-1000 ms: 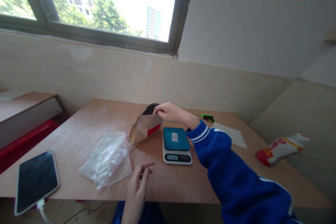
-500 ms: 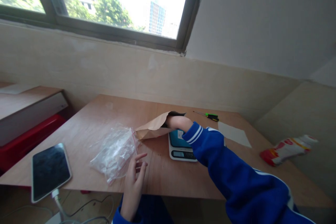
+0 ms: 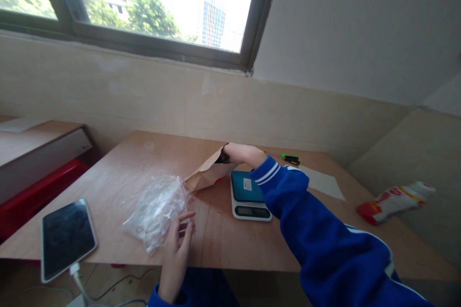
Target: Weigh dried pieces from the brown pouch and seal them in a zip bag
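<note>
My right hand (image 3: 239,152) reaches into the mouth of a brown paper bag (image 3: 209,173); its fingers are hidden inside, so what they hold does not show. The bag lies tilted on the table, its open end raised beside a kitchen scale (image 3: 252,212) with a teal top and a small display. A white label sits on that teal surface. My left hand (image 3: 178,239) is open with loosely bent fingers, beside the right edge of a crumpled clear plastic bag (image 3: 154,213). I cannot tell whether it touches the plastic.
A tablet (image 3: 67,239) with a plugged-in white cable lies at the table's left front edge. Behind the right forearm are a green and black screwdriver (image 3: 290,159) and a sheet of paper (image 3: 322,183). A red and white bottle (image 3: 394,204) lies at the right.
My right hand has risen slightly and shifted left, tipping up the paper bag's mouth and uncovering more of the scale. My left hand has drawn a little left and down.
</note>
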{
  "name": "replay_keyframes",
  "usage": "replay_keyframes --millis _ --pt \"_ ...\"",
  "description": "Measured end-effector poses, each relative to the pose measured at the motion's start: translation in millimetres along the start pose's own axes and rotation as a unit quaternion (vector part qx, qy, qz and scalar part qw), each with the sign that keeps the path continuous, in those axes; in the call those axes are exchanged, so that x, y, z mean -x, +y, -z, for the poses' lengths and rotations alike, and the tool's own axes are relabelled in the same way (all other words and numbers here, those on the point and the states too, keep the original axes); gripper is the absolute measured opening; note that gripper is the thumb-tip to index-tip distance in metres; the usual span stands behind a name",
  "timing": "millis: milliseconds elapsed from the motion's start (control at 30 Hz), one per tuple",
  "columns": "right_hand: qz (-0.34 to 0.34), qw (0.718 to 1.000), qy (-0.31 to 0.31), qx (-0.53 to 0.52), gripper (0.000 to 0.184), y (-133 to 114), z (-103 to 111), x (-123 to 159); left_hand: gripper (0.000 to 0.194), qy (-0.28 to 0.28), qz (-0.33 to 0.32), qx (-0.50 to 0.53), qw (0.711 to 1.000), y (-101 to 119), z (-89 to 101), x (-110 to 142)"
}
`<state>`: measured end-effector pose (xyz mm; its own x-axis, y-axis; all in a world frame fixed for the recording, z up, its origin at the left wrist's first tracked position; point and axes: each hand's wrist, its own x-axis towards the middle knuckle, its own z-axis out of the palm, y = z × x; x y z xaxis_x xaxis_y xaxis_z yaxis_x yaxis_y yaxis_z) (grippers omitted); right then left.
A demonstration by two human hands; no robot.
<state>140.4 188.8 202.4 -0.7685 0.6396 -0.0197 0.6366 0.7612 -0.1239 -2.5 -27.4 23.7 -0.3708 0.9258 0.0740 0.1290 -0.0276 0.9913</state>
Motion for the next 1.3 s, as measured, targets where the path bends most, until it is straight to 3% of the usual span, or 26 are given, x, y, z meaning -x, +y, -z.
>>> replay_keyframes --millis 133,267,333,400,467,500,567,667,767,833,900,967,1100,1167,1233,1300 --pt "0.001 0.999 -0.020 -0.031 0.016 -5.0 28.9 23.5 0.039 0.011 -0.018 -0.010 1.000 3.9 -2.3 -9.5" --pt "0.001 0.978 0.115 -0.175 0.014 -1.1 37.6 59.6 0.046 0.036 -0.107 -0.047 0.992 17.0 -6.3 -41.6" --pt "-0.011 0.939 0.233 -0.255 0.017 9.1 26.6 79.5 0.048 0.039 -0.169 -0.077 0.982 24.0 -8.6 -62.3" --pt "-0.056 0.876 0.370 -0.304 0.024 24.1 5.3 97.3 0.048 0.024 -0.215 -0.096 0.972 29.6 -10.9 -80.9" --pt "-0.135 0.824 0.474 -0.281 0.028 40.3 -23.2 110.9 0.049 0.017 -0.232 -0.103 0.967 33.8 -12.7 -94.5" --pt "-0.177 0.817 0.490 -0.247 0.028 47.2 -38.8 115.9 0.049 0.022 -0.230 -0.103 0.967 35.7 -13.4 -99.1" --pt "-0.221 0.854 0.439 -0.170 0.026 55.8 -69.8 122.0 0.045 0.047 -0.219 -0.102 0.969 39.4 -14.2 -104.3" --pt "-0.232 0.929 0.290 -0.007 0.027 55.1 -108.9 124.1 0.035 0.069 -0.213 -0.116 0.968 45.0 -14.9 -106.0" --pt "-0.227 0.952 0.170 0.119 0.030 48.0 -133.7 124.3 0.031 0.066 -0.224 -0.140 0.962 47.8 -15.9 -106.8" --pt "-0.215 0.957 0.137 0.138 0.031 45.4 -139.8 126.7 0.029 0.064 -0.225 -0.139 0.962 47.1 -16.6 -108.3" --pt "-0.200 0.962 0.147 0.112 0.033 44.2 -133.8 131.0 0.026 0.053 -0.221 -0.126 0.966 45.0 -16.9 -109.7" --pt "-0.188 0.956 0.218 0.055 0.034 40.5 -113.2 135.4 0.024 0.040 -0.215 -0.127 0.968 42.9 -17.1 -109.9" --pt "-0.143 0.886 0.428 -0.106 0.032 18.6 -42.2 134.0 0.022 0.042 -0.231 -0.164 0.958 40.3 -18.7 -104.5" --pt "-0.071 0.900 0.396 -0.166 0.033 4.8 -9.3 125.5 0.022 0.046 -0.250 -0.185 0.949 39.0 -20.7 -99.6" --pt "0.007 0.941 0.276 -0.195 0.041 -5.9 11.4 112.9 0.023 0.051 -0.264 -0.198 0.943 36.9 -23.1 -94.4" --pt "0.032 0.966 0.170 -0.191 0.046 -12.3 18.8 98.8 0.023 0.056 -0.273 -0.193 0.941 34.6 -25.6 -89.9"
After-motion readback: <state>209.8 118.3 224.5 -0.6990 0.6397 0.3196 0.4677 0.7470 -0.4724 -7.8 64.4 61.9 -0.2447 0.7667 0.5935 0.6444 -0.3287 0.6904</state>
